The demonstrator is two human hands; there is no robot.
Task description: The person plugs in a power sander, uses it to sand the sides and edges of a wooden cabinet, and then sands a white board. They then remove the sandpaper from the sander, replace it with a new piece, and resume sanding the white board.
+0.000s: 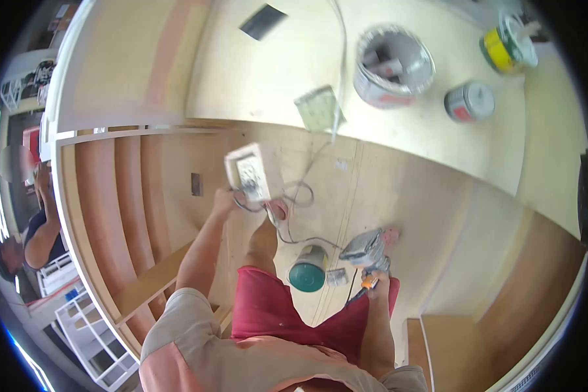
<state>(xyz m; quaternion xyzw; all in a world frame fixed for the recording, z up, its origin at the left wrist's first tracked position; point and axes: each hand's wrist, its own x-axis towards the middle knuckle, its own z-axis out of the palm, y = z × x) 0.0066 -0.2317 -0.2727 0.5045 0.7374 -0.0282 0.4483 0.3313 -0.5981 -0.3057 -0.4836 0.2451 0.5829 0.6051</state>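
Observation:
My left hand (224, 202) is closed at the lower left edge of a white, box-like frame (248, 175) with a pale, blotchy panel inside, raised above the floor. A grey cable (302, 240) loops beside it and runs to the right. Low on the right, my right hand (376, 287) is wrapped round the orange-and-black handle end of a grey, dust-covered power tool (364, 248). The tool overlaps my right foot in this view. Between my legs and the tool stand a green-ended can (307, 271) and a small grey block (338, 277).
On the pale panel ahead are a bucket (393, 68) with things inside, a small can (469, 102), a yellow-green can (506, 46), a greenish sheet (319, 108) and a black sheet (263, 21). Wooden shelves (127, 202) flank the left. Another person (42, 238) is beyond them.

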